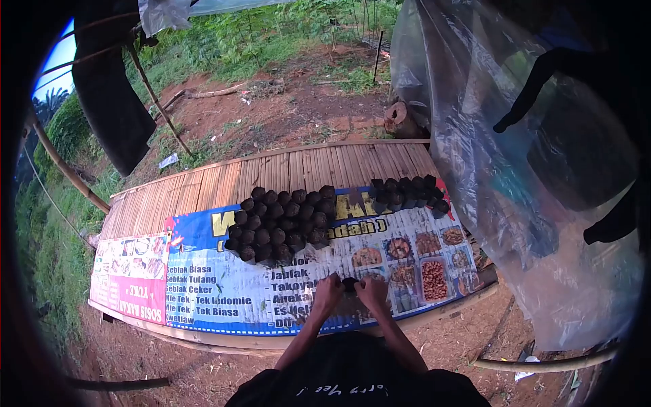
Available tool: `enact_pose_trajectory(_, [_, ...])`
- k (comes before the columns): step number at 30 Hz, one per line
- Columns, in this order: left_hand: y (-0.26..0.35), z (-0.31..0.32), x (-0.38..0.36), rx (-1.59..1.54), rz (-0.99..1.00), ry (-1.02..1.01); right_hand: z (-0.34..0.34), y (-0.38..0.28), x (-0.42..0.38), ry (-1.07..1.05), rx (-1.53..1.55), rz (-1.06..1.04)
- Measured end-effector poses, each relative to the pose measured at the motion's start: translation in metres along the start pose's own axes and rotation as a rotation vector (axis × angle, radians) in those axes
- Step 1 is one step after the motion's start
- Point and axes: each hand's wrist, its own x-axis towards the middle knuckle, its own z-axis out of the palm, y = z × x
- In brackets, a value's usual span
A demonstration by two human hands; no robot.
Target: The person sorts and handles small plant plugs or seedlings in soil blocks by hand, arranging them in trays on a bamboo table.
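Grip: left hand (330, 290) and right hand (371, 292) pinching small black bag (349, 284) between them, over printed banner (210, 270) on bamboo tabletop (271, 168). Packed dark bags (278, 222) beyond, two clusters. Plastic sheet (468, 149) right; dirt ground (298, 112), greenery (224, 44) behind.

Both forearms (304, 344) extend forward, left fingers (332, 283) and right fingers (367, 287) curled close together.

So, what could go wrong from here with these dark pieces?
The small black item sits between the fingers of the left hand and right hand; it might slip onto the banner. The larger dark cluster is packed closely, so a bump could shift neighbours. The plastic sheet hangs near the smaller cluster and might brush it.
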Motion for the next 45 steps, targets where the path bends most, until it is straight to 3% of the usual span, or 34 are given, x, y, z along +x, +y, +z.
enact_pose_trajectory(4, [-0.004,0.004,-0.002,0.029,-0.010,-0.039,0.010,0.007,0.002,-0.006,-0.065,-0.030])
enact_pose_trajectory(7, [-0.004,0.005,-0.003,0.050,0.054,-0.009,-0.011,-0.007,-0.009,-0.007,-0.048,0.072])
enact_pose_trajectory(12, [0.006,0.000,0.010,0.155,0.121,0.047,-0.025,-0.017,-0.018,-0.235,-0.052,0.189])
enact_pose_trajectory(17, [-0.017,0.013,0.022,0.244,0.137,-0.114,-0.005,-0.004,-0.018,-0.161,-0.065,0.138])
enact_pose_trajectory(22, [0.014,-0.008,0.003,0.087,0.149,-0.018,-0.016,-0.009,-0.011,-0.004,-0.067,0.020])
enact_pose_trajectory(25, [0.001,0.003,0.000,0.091,0.117,-0.001,-0.007,-0.005,-0.015,-0.159,-0.040,0.105])
enact_pose_trajectory(28, [0.000,0.004,0.001,0.056,0.098,0.022,-0.011,-0.008,-0.007,-0.079,0.000,0.057])
enact_pose_trajectory(30, [0.003,0.002,-0.002,0.005,0.076,0.034,-0.019,-0.013,-0.012,0.091,-0.002,-0.008])
enact_pose_trajectory(33, [-0.001,0.008,0.003,0.093,0.049,-0.026,-0.003,-0.003,-0.007,-0.001,-0.060,0.037])
enact_pose_trajectory(40, [0.002,0.008,0.001,0.006,0.035,0.004,-0.002,0.003,-0.005,0.047,0.001,0.030])
enact_pose_trajectory(43, [-0.004,0.013,0.001,0.022,0.015,0.008,0.000,0.001,-0.001,-0.082,0.074,0.049])
enact_pose_trajectory(45, [-0.003,0.010,-0.001,-0.103,0.019,0.062,-0.007,-0.008,-0.003,0.062,0.006,-0.015])
